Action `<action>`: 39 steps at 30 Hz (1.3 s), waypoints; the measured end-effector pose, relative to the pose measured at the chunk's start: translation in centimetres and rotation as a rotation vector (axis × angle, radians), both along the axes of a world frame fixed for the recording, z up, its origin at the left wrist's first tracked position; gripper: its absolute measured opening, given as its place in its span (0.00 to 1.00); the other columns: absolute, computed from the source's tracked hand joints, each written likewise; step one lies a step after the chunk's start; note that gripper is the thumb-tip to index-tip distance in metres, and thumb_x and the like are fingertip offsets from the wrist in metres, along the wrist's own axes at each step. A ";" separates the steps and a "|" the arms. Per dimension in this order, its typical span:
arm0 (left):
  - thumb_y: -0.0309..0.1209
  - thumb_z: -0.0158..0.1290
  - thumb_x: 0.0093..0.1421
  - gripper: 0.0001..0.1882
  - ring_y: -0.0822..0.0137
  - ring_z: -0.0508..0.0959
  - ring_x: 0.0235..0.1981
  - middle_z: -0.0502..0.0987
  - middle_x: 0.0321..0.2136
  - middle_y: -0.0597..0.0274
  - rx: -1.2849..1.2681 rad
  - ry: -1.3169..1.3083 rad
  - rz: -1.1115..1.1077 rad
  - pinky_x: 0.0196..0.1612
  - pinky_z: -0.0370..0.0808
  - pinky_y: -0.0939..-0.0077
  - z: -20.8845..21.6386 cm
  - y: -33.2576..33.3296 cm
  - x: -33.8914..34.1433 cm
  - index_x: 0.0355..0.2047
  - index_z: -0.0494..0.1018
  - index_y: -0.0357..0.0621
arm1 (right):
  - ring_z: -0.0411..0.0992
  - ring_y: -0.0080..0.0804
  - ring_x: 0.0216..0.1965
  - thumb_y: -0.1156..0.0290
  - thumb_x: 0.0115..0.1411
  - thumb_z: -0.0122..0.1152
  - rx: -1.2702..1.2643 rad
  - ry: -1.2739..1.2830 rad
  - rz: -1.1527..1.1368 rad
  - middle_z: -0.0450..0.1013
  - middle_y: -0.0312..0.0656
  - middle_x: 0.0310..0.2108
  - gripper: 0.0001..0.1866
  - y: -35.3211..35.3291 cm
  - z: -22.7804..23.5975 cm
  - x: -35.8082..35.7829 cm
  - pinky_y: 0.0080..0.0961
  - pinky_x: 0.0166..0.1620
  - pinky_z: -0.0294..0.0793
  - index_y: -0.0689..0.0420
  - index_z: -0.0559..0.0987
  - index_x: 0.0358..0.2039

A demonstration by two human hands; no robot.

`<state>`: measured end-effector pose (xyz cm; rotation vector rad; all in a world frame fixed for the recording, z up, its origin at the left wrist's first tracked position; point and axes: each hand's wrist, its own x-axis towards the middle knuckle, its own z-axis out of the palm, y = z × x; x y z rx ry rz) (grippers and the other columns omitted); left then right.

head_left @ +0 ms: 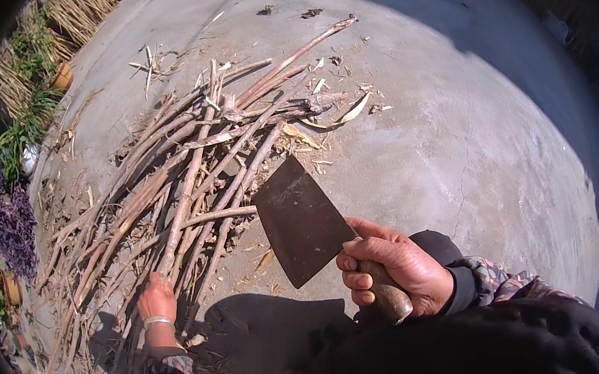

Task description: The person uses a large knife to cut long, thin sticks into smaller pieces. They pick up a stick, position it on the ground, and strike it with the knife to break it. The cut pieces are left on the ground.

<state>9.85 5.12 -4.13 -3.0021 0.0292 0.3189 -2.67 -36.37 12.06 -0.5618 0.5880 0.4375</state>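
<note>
Concrete floor (420,135), toward left edge: chips (319,86) shed, branches (186,190) mostly left long; right hand (402,264) grips cleaver (302,220), left hand (157,303) seemingly clasps a branch.

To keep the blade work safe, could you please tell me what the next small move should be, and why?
I would probably have the left hand draw the thick stick clear of the other sticks: the hand is at its near end, though its grip is hidden; the sticks lie crossed over one another; and the right hand holds the cleaver raised, by its handle.
</note>
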 end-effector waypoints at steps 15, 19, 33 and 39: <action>0.41 0.52 0.62 0.17 0.41 0.76 0.33 0.76 0.30 0.43 -0.150 -0.084 -0.175 0.35 0.71 0.49 -2.6 2.2 -0.9 0.42 0.68 0.39 | 0.66 0.24 0.26 0.73 0.65 0.49 -0.044 0.016 -0.209 0.65 0.37 0.30 0.16 -1.4 -1.3 2.1 0.24 0.27 0.70 0.56 0.64 0.53; 0.43 0.52 0.62 0.18 0.48 0.74 0.44 0.75 0.39 0.50 -0.266 0.011 -0.328 0.47 0.70 0.57 -3.1 0.4 1.1 0.44 0.71 0.41 | 0.64 0.24 0.26 0.74 0.65 0.49 -0.173 0.002 -0.318 0.65 0.37 0.32 0.22 -2.1 -1.2 2.5 0.24 0.28 0.69 0.54 0.62 0.59; 0.45 0.53 0.61 0.35 0.60 0.56 0.67 0.61 0.64 0.58 0.073 0.062 0.114 0.65 0.52 0.50 -7.9 -3.5 20.6 0.64 0.57 0.49 | 0.62 0.19 0.22 0.73 0.65 0.47 -0.183 0.154 -0.215 0.63 0.36 0.28 0.22 -1.4 -0.1 2.9 0.18 0.20 0.66 0.55 0.63 0.60; 0.46 0.54 0.61 0.22 0.58 0.66 0.58 0.71 0.54 0.59 0.090 -0.041 -0.065 0.58 0.61 0.55 -8.0 -2.9 19.4 0.49 0.72 0.47 | 0.61 0.22 0.22 0.74 0.65 0.47 -0.152 0.186 -0.216 0.62 0.38 0.29 0.21 -1.4 0.2 2.6 0.21 0.22 0.67 0.50 0.65 0.59</action>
